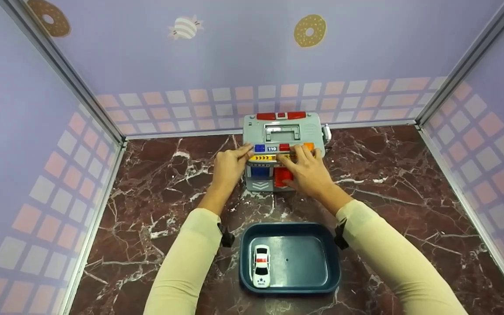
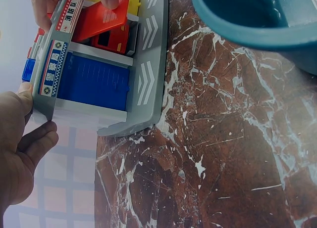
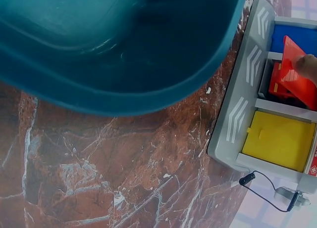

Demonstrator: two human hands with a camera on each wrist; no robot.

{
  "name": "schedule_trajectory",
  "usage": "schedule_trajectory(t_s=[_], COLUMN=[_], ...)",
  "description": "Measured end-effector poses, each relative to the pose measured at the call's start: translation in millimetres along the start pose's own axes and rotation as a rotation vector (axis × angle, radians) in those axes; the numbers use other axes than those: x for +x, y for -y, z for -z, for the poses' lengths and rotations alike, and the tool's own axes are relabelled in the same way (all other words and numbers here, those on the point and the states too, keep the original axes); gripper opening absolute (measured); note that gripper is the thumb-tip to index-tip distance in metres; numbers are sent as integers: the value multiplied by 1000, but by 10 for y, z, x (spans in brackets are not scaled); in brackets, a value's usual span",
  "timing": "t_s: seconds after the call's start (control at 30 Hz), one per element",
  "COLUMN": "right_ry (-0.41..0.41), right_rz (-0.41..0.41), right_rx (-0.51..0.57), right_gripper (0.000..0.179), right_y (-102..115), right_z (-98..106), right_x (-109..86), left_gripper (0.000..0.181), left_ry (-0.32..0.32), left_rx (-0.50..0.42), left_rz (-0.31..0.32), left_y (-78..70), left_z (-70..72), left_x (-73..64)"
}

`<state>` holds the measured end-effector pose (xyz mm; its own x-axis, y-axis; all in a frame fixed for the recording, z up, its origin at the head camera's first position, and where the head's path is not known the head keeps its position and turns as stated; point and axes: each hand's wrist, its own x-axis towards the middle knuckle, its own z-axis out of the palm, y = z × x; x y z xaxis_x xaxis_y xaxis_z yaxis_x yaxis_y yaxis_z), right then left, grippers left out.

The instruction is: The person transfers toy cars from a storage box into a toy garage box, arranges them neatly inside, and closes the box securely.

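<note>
A grey toy garage stands against the back wall, with blue, red and orange lights along its front roof edge. My left hand grips its left end, thumb on top near the blue light. The fingers of my right hand lie over the roof's front edge, while its thumb touches the red door. That door is tilted out from its bay, and part of a red toy vehicle shows behind it. On either side, the blue door and the yellow door are closed.
In front of the garage sits a dark teal tray, with a white toy police car at its left side. A small black cord hangs at the garage's side. Purple panels enclose the marbled surface.
</note>
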<state>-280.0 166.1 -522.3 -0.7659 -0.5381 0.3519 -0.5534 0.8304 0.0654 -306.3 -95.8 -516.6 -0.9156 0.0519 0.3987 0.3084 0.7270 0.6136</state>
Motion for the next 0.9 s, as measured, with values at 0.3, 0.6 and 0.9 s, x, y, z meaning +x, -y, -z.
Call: schedule_trajectory(t_s=[0.3,0.6,0.9], right_ry=[40,75,36], right_rz=[-15,-26,-16], right_rx=[8,-17,-73], right_gripper=[78,82,79], right_y=[8,12,19], right_z=[-33,-86,-152], right_x=[48,67,82], left_gripper=[34,27,27], left_ry=[-8,-4,10], left_rx=[-48,-9,2], left_rz=[-34,-21,-3], left_y=[292,1,1], left_z=[-179,-5,4], left_x=[53,-10,-5])
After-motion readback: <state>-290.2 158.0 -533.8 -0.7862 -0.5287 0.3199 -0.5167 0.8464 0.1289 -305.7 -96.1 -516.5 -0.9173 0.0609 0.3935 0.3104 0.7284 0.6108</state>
